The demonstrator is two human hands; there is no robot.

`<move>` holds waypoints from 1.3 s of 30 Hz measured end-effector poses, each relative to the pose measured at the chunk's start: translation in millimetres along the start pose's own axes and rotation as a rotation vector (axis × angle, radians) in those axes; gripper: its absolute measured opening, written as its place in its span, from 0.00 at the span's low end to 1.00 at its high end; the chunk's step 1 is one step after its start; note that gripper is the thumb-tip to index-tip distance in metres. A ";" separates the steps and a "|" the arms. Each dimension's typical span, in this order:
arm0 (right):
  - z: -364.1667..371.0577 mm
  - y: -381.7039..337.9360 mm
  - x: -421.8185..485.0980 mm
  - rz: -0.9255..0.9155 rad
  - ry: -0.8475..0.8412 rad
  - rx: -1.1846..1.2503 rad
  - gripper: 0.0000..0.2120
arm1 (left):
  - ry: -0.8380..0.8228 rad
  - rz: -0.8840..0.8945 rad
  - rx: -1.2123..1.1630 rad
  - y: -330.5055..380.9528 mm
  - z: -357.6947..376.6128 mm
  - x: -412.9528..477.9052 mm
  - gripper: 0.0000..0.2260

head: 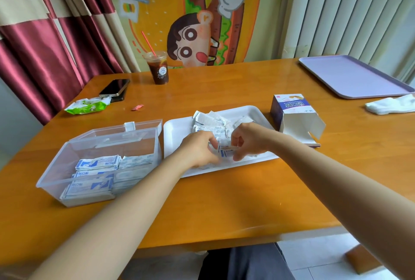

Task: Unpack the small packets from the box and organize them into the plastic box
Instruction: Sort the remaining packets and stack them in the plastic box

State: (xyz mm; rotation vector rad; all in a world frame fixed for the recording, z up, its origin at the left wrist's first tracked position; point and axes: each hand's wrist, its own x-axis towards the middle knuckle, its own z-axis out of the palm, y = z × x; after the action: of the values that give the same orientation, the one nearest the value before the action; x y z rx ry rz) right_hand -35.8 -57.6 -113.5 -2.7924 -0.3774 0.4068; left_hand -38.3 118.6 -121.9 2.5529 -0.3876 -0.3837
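Note:
A clear plastic box (56,174) with its lid folded back sits at the left, holding several white-and-blue packets (96,164) in rows. A white tray (177,131) in the middle carries a loose pile of packets (213,122). Over the tray's front, my left hand (197,149) and my right hand (249,139) together pinch a small stack of packets (226,150) from both ends. The opened cardboard box (294,118) lies on its side right of the tray, flaps open toward me.
A cup of dark drink with a straw (158,68), a phone (114,87), a green wrapper (86,105) and a small red scrap (137,107) lie at the back left. A lilac tray (354,77) and white cloth (393,104) are at the right.

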 end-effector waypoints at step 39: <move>-0.5 28.4 23.8 0.065 0.088 -0.141 0.26 | 0.059 -0.073 0.024 -10.4 9.5 13.1 0.05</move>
State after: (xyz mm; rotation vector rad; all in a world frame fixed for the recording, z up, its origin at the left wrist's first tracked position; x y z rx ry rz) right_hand -7.6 -76.9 -127.8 -2.9540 -0.3062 0.2800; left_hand -27.5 118.3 -137.8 2.6008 -0.2800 -0.3308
